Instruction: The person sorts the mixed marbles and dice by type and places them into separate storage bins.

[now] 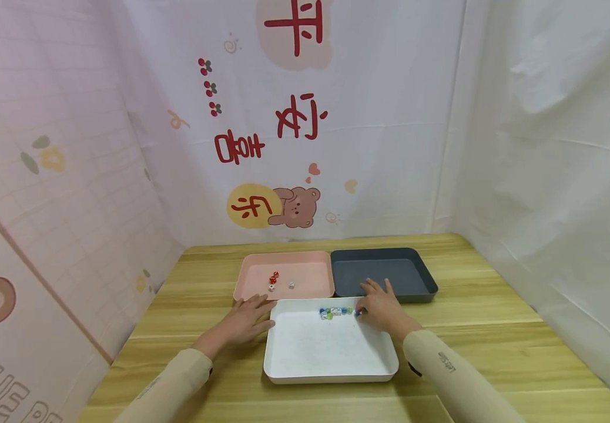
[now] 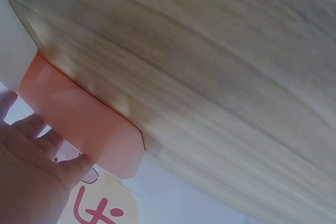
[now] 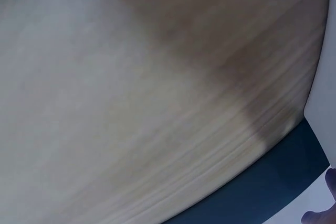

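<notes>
In the head view, a white tray (image 1: 331,352) holds a short row of small blue, green and patterned white pieces (image 1: 336,311) near its far edge. At the row's right end, my right hand (image 1: 386,312) pinches a small blue piece (image 1: 357,314) between thumb and finger, its other fingers extended. My left hand (image 1: 243,322) rests with spread fingers at the white tray's upper left corner. The left wrist view shows that hand (image 2: 34,169) beside the pink tray (image 2: 84,116). Only fingertips of my right hand (image 3: 325,203) show in the right wrist view.
Behind the white tray, the pink tray (image 1: 305,267) holds several small red and white pieces (image 1: 273,279). The dark blue-grey tray (image 1: 381,276) stands against its right side. All three trays are on a wooden table (image 1: 178,329), with a printed cloth (image 1: 389,176) hanging behind.
</notes>
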Tool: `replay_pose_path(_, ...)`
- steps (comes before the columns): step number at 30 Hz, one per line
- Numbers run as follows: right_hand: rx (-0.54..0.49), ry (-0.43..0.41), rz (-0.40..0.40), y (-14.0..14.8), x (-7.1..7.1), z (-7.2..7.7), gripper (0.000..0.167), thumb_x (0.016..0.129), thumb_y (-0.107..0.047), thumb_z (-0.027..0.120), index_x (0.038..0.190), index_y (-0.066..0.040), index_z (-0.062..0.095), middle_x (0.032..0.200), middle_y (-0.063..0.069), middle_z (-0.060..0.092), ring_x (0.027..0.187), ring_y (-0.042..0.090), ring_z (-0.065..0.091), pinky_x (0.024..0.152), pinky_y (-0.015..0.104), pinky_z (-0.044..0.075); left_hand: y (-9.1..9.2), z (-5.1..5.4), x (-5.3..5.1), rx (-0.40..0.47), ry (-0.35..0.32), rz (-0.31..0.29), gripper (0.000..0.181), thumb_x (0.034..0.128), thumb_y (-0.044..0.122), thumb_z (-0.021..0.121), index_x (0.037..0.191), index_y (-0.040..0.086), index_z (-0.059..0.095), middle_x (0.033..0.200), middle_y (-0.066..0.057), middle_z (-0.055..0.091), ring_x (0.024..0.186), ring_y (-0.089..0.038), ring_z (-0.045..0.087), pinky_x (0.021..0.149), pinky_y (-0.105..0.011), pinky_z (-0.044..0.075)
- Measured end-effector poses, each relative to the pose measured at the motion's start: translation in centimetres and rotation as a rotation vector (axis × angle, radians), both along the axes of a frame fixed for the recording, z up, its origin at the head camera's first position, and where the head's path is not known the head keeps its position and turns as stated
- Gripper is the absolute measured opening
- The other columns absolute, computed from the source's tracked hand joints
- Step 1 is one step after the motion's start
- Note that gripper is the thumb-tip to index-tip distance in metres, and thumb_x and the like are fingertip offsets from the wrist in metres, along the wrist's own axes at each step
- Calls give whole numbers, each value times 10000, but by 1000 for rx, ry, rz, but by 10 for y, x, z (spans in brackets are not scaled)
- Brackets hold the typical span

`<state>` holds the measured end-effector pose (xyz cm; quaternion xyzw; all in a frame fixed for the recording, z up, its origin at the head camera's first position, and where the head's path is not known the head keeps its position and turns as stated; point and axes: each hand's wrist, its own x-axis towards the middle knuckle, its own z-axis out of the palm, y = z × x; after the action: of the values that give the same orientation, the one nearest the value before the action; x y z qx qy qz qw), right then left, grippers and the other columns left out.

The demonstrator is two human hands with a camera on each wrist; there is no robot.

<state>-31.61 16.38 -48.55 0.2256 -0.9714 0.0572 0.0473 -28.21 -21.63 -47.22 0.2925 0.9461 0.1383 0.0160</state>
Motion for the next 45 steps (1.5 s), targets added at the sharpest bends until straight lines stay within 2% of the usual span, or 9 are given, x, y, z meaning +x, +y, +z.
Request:
replay_pose_path(7, -50, 57, 12, 2, 1, 6, 140, 810, -304, 816, 935, -245, 794, 1434, 184, 516, 1423, 403, 320, 1102, 707, 134, 1, 2, 2, -3, -1, 2, 588, 1045, 452, 446, 1508, 89, 429, 1544, -233, 347, 1438, -452, 249, 1100, -697, 158)
replay_pose_path(14, -97, 90, 5, 8, -2, 21, 91, 860, -302, 779, 929, -244, 790, 1451, 205, 491, 1416, 419, 321, 1091, 720, 139, 2, 1, 1, -7, -2, 4, 586, 1047, 451, 445, 1511, 94, 426, 1547, -231, 343, 1443, -439, 247, 1104, -691, 153)
replay_pose_path(25, -121, 99, -84, 27, -18, 34, 172, 897, -315, 742, 1027, -213, 789, 1470, 221, 460, 1413, 434, 315, 1080, 734, 140, 4, 3, 1, -6, -12, 5, 576, 1049, 436, 450, 1514, 97, 422, 1550, -233, 336, 1445, -441, 241, 1109, -688, 142)
replay_pose_path(31, -121, 67, -129, 35, -33, 32, 187, 925, -306, 711, 1053, -191, 782, 1484, 237, 435, 1418, 450, 289, 1084, 730, 131, 2, 2, 1, -10, -21, 20, 587, 1045, 456, 446, 1518, 110, 418, 1559, -218, 328, 1450, -439, 230, 1109, -692, 134)
replay_pose_path(39, -127, 17, -165, 42, -54, 20, 199, 935, -289, 699, 1087, -179, 769, 1480, 248, 435, 1413, 466, 286, 1083, 733, 116, -1, -2, -1, 14, -19, 15, 591, 1043, 460, 448, 1515, 104, 423, 1559, -227, 323, 1448, -451, 224, 1102, -704, 127)
replay_pose_path(45, -130, 37, -156, 40, -63, 13, 188, 928, -272, 707, 1071, -171, 775, 1456, 243, 468, 1396, 462, 322, 1072, 735, 160, -1, -4, -2, 12, -14, 5, 609, 1043, 480, 432, 1514, 95, 421, 1559, -227, 324, 1448, -450, 225, 1099, -706, 133)
